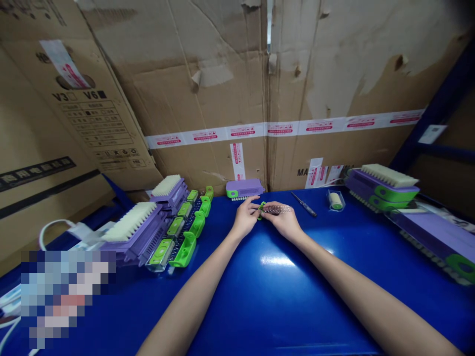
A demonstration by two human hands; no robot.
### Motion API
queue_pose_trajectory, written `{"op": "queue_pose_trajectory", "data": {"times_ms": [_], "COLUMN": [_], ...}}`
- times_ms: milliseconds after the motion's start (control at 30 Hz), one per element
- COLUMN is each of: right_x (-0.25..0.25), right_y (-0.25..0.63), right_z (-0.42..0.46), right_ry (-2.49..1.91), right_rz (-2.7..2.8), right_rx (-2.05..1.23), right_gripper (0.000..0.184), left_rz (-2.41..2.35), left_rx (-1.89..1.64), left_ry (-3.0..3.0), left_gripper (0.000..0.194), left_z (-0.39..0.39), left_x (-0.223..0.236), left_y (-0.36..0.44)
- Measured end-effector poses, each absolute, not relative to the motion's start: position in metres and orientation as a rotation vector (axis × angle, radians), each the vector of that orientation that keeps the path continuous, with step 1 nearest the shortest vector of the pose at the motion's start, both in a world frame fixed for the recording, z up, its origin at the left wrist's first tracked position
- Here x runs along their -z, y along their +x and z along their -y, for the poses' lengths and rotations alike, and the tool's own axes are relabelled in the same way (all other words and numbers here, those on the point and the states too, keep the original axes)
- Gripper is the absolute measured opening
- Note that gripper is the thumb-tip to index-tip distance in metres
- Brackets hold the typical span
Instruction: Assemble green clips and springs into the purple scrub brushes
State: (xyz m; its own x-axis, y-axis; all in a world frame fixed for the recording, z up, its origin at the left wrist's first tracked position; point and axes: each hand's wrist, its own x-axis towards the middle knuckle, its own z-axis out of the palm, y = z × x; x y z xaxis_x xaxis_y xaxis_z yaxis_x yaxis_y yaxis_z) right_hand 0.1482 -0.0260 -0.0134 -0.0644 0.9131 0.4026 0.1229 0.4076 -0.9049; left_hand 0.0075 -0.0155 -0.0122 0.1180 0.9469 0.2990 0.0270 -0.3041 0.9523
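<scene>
Both my hands meet over the middle of the blue table [267, 296]. My left hand [245, 217] pinches a small green plastic part [261, 207] between its fingertips. Across the fingers of my right hand [284, 220] lies a clear ribbed plastic strip [277, 209], held against the same green part. Just beyond my hands, a purple brush unit [244, 188] with a green tab rests against the cardboard wall.
Purple brushes with cream bristles [133, 222] and a row of green-handled clear parts [185, 230] lie at the left. A screwdriver [304, 204] and a small clear cup [336, 200] sit right of my hands. More purple brush units [386, 185] stack at the far right. Cardboard boxes [237, 89] wall the back.
</scene>
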Motion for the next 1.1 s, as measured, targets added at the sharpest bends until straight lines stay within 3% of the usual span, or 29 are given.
{"op": "queue_pose_trajectory", "data": {"times_ms": [267, 467, 1100], "right_x": [0.0089, 0.0085, 0.0142], "right_y": [0.1483, 0.1489, 0.1537], "right_z": [0.0283, 0.0286, 0.0219], "right_ry": [-1.011, -1.018, -1.029], "right_rz": [1.517, 1.506, 1.502], "right_rx": [-0.813, -0.836, -0.852], "right_gripper": [0.021, 0.022, 0.024], "left_rz": [-0.922, -0.948, -1.01], "left_rx": [-1.272, -1.226, -1.227], "left_ry": [1.328, 1.276, 1.197], "left_gripper": [0.053, 0.042, 0.042], "left_z": [0.0164, 0.0157, 0.0164], "left_x": [0.0112, 0.0119, 0.009], "left_y": [0.0097, 0.0098, 0.0104]}}
